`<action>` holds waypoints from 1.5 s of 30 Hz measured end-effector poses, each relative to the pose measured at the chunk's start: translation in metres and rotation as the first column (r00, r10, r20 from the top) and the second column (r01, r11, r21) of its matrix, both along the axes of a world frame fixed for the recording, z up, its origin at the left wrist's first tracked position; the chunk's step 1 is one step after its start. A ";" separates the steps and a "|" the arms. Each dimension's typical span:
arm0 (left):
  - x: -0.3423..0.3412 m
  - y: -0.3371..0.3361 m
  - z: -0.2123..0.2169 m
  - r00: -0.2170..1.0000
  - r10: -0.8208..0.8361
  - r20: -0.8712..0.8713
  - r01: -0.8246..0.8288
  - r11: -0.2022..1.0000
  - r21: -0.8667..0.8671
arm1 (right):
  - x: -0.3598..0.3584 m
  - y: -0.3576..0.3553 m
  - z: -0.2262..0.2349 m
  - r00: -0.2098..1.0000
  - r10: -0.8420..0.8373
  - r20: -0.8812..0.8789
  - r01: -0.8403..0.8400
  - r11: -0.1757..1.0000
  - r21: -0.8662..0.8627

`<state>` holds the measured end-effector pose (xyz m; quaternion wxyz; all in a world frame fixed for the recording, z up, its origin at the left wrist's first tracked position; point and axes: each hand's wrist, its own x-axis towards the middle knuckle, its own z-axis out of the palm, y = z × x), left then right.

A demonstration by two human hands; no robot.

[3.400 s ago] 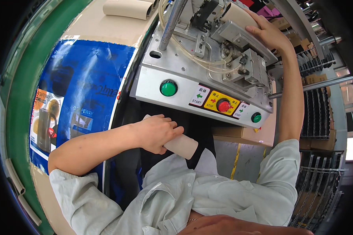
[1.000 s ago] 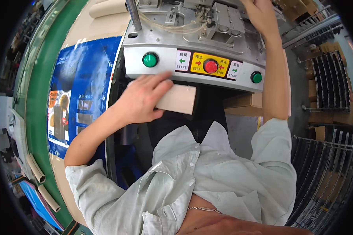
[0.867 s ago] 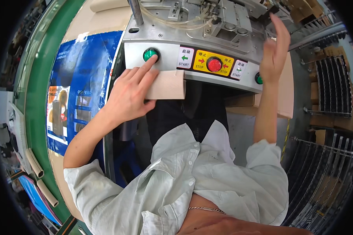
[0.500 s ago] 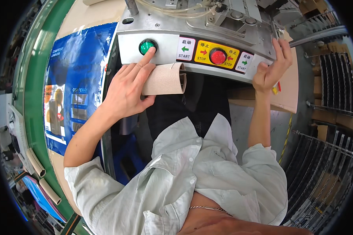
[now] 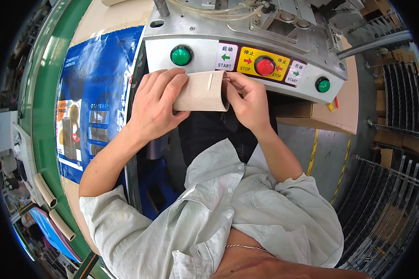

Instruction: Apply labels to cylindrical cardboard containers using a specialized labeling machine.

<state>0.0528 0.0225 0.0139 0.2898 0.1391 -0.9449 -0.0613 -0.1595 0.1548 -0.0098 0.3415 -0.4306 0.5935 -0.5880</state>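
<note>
A beige, fabric-textured sleeve [image 5: 201,94], shaped like a flattened tube with a short pale slit or strip on top, is held level between my hands. My left hand [image 5: 156,100] is closed around its left end, thumb below and fingers above. At the open right end, my right hand [image 5: 247,98] pinches the rim, some fingertips hidden inside or behind it. Just beyond the sleeve is the front panel of a grey metal machine [image 5: 195,44], with a green button [image 5: 181,55] at left, a red button [image 5: 265,66] in the middle and another green button [image 5: 322,84] at right.
Blue printed cardboard [image 5: 97,107] covers the bench to my left. A brown cardboard box [image 5: 335,114] sits under the machine's right side. Wire racks [image 5: 386,200] stand at far right, and more beige tubes [image 5: 60,224] lie at far left.
My left index finger has come off the green button and curled over the sleeve. My right hand has moved left from the machine's right end to the sleeve's open end.
</note>
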 end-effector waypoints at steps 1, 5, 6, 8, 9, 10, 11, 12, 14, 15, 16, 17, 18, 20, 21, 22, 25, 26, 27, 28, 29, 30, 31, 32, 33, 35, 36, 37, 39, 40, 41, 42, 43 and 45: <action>0.000 0.000 -0.001 1.000 0.004 -0.005 -0.005 1.000 -0.017 | 0.002 -0.003 0.002 1.000 0.008 -0.021 -0.007 0.999 0.048; 0.000 0.001 0.000 1.000 0.028 -0.004 -0.029 0.999 -0.028 | 0.004 -0.009 -0.007 0.995 0.005 0.096 -0.006 1.000 0.010; -0.001 0.001 0.001 0.999 0.035 -0.005 -0.036 0.999 -0.032 | 0.004 -0.009 -0.008 0.991 0.004 0.134 -0.004 1.000 -0.002; 0.000 -0.001 0.000 0.999 0.032 -0.006 -0.032 0.999 -0.011 | 0.003 -0.009 -0.008 0.991 0.016 0.136 -0.014 1.000 -0.019; 0.001 -0.001 0.000 1.000 0.027 -0.007 -0.027 1.000 0.010 | 0.002 -0.008 -0.008 0.990 0.027 0.138 -0.023 0.999 -0.035; 0.001 -0.002 0.000 1.000 0.022 -0.009 -0.021 0.999 0.031 | 0.001 -0.008 -0.007 0.990 0.038 0.139 -0.031 0.998 -0.052; 0.001 -0.002 0.000 1.000 0.016 -0.011 -0.015 0.999 0.052 | 0.001 -0.008 -0.006 0.989 0.048 0.141 -0.039 0.997 -0.069; 0.001 -0.002 0.000 1.000 0.016 -0.012 -0.015 0.999 0.052 | 0.001 -0.008 -0.003 0.989 0.047 0.140 -0.038 0.997 -0.069; 0.001 0.000 0.001 1.000 0.004 -0.014 -0.002 0.993 0.119 | 0.000 -0.010 0.004 0.995 0.020 0.101 -0.009 0.994 -0.105; 0.001 0.001 0.001 1.000 -0.002 -0.015 0.004 0.988 0.153 | 0.000 -0.011 0.008 0.997 0.006 0.082 0.004 0.992 -0.125; 0.001 0.002 0.001 1.000 -0.007 -0.016 0.010 0.983 0.185 | 0.000 -0.011 0.009 0.998 -0.008 0.063 0.017 0.989 -0.144; 0.001 0.002 0.001 1.000 -0.008 -0.016 0.011 0.983 0.185 | 0.000 -0.010 0.009 0.998 -0.009 0.063 0.018 0.989 -0.144; 0.001 0.002 0.000 1.000 -0.017 -0.021 0.021 0.979 0.202 | 0.000 -0.010 0.009 0.999 -0.025 0.022 0.028 0.989 -0.146; 0.001 0.001 -0.001 0.999 -0.035 -0.031 0.041 0.971 0.235 | 0.001 -0.010 0.009 0.997 -0.057 -0.059 0.047 0.987 -0.151; 0.001 0.001 -0.001 0.998 -0.044 -0.036 0.051 0.966 0.252 | 0.002 -0.010 0.009 0.992 -0.072 -0.100 0.056 0.986 -0.154; 0.001 0.001 0.000 0.998 -0.043 -0.036 0.051 0.967 0.251 | 0.002 -0.010 0.008 0.992 -0.072 -0.100 0.056 0.986 -0.154; 0.002 0.001 0.002 0.999 -0.052 -0.017 0.055 0.960 0.276 | 0.000 -0.010 0.004 0.989 -0.077 -0.127 0.053 0.983 -0.178; 0.002 0.001 0.002 0.998 -0.056 -0.011 0.056 0.957 0.284 | 0.000 -0.010 0.004 0.988 -0.079 -0.136 0.053 0.981 -0.186; 0.002 0.001 0.002 0.998 -0.054 -0.011 0.055 0.957 0.283 | 0.000 -0.010 0.004 0.988 -0.078 -0.136 0.051 0.981 -0.186; 0.002 0.001 0.002 0.998 -0.057 -0.015 0.059 0.957 0.284 | 0.000 -0.010 0.004 0.986 -0.081 -0.146 0.053 0.981 -0.185; 0.001 0.000 0.002 0.998 -0.060 -0.019 0.063 0.957 0.284 | 0.000 -0.010 0.004 0.984 -0.084 -0.155 0.055 0.981 -0.184; 0.001 0.000 0.002 0.998 -0.063 -0.023 0.067 0.956 0.284 | 0.000 -0.010 0.004 0.982 -0.088 -0.165 0.057 0.981 -0.183; 0.001 0.000 0.002 0.997 -0.066 -0.028 0.071 0.956 0.285 | 0.000 -0.009 0.005 0.980 -0.092 -0.175 0.060 0.982 -0.181; 0.001 0.000 0.003 0.997 -0.065 -0.029 0.071 0.956 0.284 | 0.000 -0.009 0.006 0.980 -0.091 -0.176 0.059 0.982 -0.182; 0.002 0.001 0.004 0.997 -0.080 -0.020 0.083 0.955 0.286 | 0.000 -0.009 0.009 0.986 -0.096 -0.136 0.068 0.979 -0.194; 0.003 0.002 0.006 0.994 -0.109 -0.003 0.106 0.951 0.290 | 0.000 -0.009 0.015 0.993 -0.102 -0.056 0.088 0.972 -0.217; 0.004 0.002 0.006 0.992 -0.123 0.006 0.116 0.949 0.293 | 0.000 -0.009 0.016 0.994 -0.104 -0.015 0.098 0.969 -0.227; 0.006 0.001 0.007 0.993 -0.117 0.009 0.110 0.951 0.291 | 0.000 -0.008 0.016 0.995 -0.098 -0.012 0.093 0.969 -0.230; 0.008 -0.003 0.007 0.961 -0.042 -0.273 0.246 0.576 0.780 | -0.001 -0.004 0.014 0.990 -0.035 0.138 0.070 0.963 -0.259; 0.010 -0.007 0.007 0.924 0.065 -0.377 0.343 0.295 0.892 | -0.001 -0.001 0.011 0.977 0.002 0.213 0.057 0.960 -0.274; 0.012 -0.010 0.008 0.876 0.202 -0.439 0.448 -0.002 0.894 | -0.001 0.001 0.009 0.957 0.042 0.287 0.045 0.956 -0.289; 0.015 -0.014 0.010 0.877 0.215 -0.430 0.439 0.007 0.898 | 0.001 0.002 0.005 0.953 0.058 0.296 0.032 0.956 -0.291; 0.017 -0.020 0.013 0.844 0.289 -0.452 0.500 -0.119 0.858 | 0.004 0.005 0.000 0.943 0.090 0.320 -0.011 0.971 -0.240; 0.015 -0.033 0.018 0.768 0.438 -0.468 0.623 -0.339 0.705 | 0.006 0.009 -0.012 0.921 0.146 0.360 -0.101 0.985 -0.142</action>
